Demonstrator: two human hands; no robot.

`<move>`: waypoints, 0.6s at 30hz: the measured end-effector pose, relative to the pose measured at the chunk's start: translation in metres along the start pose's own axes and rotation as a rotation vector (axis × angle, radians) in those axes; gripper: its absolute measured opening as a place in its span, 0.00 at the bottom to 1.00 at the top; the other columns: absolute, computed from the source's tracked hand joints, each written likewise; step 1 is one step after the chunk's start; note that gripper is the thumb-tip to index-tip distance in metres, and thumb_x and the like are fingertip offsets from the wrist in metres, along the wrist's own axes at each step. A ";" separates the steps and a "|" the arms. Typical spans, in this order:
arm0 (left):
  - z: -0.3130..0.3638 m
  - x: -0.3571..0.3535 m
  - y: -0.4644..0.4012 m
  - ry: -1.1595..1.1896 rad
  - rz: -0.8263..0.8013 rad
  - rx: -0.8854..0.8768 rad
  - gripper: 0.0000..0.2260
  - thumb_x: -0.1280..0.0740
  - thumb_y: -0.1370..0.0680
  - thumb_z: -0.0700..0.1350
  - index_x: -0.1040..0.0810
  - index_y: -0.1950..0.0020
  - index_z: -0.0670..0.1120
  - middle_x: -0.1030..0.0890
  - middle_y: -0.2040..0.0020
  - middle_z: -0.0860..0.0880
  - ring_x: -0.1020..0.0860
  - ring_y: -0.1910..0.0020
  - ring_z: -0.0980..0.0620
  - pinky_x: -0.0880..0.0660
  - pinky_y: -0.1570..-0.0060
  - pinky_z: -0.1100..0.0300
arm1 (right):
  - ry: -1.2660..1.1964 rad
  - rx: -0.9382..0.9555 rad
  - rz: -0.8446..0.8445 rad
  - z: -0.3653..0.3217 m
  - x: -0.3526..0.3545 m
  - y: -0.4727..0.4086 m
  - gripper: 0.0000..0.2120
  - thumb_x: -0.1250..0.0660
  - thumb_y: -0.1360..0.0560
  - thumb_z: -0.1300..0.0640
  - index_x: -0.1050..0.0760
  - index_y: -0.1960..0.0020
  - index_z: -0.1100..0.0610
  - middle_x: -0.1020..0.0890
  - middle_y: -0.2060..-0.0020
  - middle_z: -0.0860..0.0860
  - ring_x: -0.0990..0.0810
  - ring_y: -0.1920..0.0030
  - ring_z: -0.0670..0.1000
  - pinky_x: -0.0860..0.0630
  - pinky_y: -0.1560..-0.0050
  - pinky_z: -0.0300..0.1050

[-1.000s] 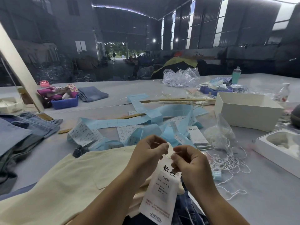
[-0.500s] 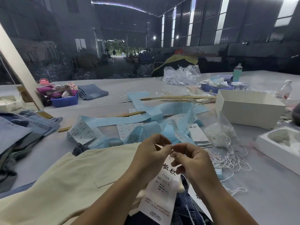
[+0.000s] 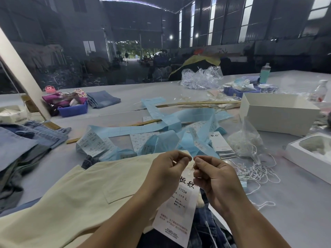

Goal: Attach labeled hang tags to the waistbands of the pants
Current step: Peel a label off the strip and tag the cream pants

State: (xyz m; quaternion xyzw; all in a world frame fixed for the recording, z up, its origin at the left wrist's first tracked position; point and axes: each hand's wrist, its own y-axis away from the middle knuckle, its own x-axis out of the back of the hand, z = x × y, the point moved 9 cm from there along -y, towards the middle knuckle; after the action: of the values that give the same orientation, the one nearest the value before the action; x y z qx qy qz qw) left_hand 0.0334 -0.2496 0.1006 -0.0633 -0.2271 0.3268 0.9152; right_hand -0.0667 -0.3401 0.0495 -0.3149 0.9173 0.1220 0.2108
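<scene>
Hang tag (image 3: 176, 210) dangles between your wrists, white with black print, hanging over the cream pants (image 3: 75, 197) spread on the grey table (image 3: 295, 208) right in front of you. Your left hand (image 3: 166, 173) has thumb and forefinger curled tight at the tag's top, pinching the thin string (image 3: 191, 169) there; your right hand (image 3: 213, 178) pinches the same string from the other side, fingertips almost touching the left's. Whether the string is already through the waistband, you cannot tell from here.

Beyond your hands lie tangled blue paper strips (image 3: 170, 126) with printed labels, a stack of spare tags (image 3: 219, 144), a clear bag of white strings (image 3: 249, 142) spilling loose cord, and a white box (image 3: 275, 113). Folded jeans (image 3: 32, 138) sit at your left, a blue bin (image 3: 73, 110) further back. Around the table is a big dim hall with tall windows and an open doorway at the far end.

Compared with a second ago, your hands have lifted and drawn closer at the fingertips, and the tag has swung a little to the right under them.
</scene>
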 end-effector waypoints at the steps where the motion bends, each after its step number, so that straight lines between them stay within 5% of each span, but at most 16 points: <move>1: 0.000 0.000 0.000 -0.019 0.000 -0.008 0.11 0.33 0.21 0.45 0.19 0.60 0.58 0.19 0.66 0.63 0.24 0.66 0.66 0.29 0.65 0.72 | -0.005 -0.008 0.001 0.002 0.000 0.000 0.04 0.32 0.25 0.67 0.19 0.56 0.64 0.20 0.71 0.57 0.21 0.74 0.47 0.24 0.76 0.38; 7: 0.001 0.001 0.004 -0.125 0.027 -0.087 0.06 0.30 0.23 0.50 0.17 0.60 0.57 0.18 0.63 0.59 0.23 0.63 0.61 0.26 0.62 0.65 | 0.055 -0.011 -0.005 0.003 0.002 0.001 0.03 0.32 0.25 0.68 0.20 0.53 0.65 0.18 0.66 0.59 0.20 0.72 0.48 0.23 0.74 0.39; 14: 0.005 -0.004 0.006 -0.213 0.001 -0.169 0.08 0.32 0.21 0.42 0.15 0.45 0.50 0.20 0.56 0.59 0.23 0.53 0.63 0.31 0.55 0.74 | 0.122 0.070 0.004 -0.001 0.005 0.001 0.04 0.31 0.27 0.70 0.19 0.57 0.64 0.17 0.66 0.58 0.21 0.72 0.48 0.24 0.74 0.38; 18: 0.001 -0.007 0.007 -0.253 -0.002 -0.147 0.09 0.34 0.20 0.42 0.15 0.45 0.51 0.18 0.53 0.58 0.23 0.53 0.62 0.30 0.54 0.74 | 0.262 0.173 0.002 -0.006 0.007 0.003 0.07 0.30 0.26 0.67 0.16 0.59 0.58 0.16 0.65 0.57 0.19 0.70 0.50 0.23 0.70 0.40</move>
State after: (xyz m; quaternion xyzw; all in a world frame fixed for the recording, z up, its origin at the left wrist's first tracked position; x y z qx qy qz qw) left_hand 0.0242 -0.2487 0.0976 -0.0885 -0.3640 0.3139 0.8724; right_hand -0.0749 -0.3438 0.0521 -0.3080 0.9443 0.0006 0.1156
